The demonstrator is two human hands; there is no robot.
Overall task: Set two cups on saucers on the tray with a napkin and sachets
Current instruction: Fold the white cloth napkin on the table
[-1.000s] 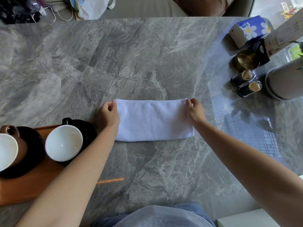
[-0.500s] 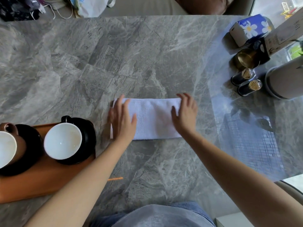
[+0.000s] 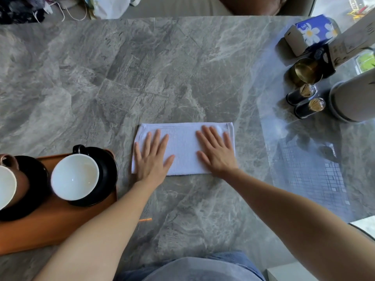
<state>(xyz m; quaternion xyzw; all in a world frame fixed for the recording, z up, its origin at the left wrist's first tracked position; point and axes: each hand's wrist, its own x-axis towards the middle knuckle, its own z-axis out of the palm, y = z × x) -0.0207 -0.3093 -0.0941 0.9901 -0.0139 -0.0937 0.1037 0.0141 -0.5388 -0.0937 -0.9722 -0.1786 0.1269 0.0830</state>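
Hands no longer pinching napkin ends: left hand [image 3: 151,159] and right hand [image 3: 216,153] now flat, fingers spread, pressing folded napkin [image 3: 182,147] on tabletop [image 3: 162,78], just beside tray [image 3: 50,228]; fold smoothed, likely ready for tray

Grey marble table [image 3: 182,67]. Bears folded white napkin [image 3: 182,147], flat, near centre; orange tray [image 3: 60,226] at left, near napkin; far right, grouped close: tissue box [image 3: 310,33], brass cup [image 3: 306,71], two dark jars [image 3: 300,94], white canister [image 3: 355,98].
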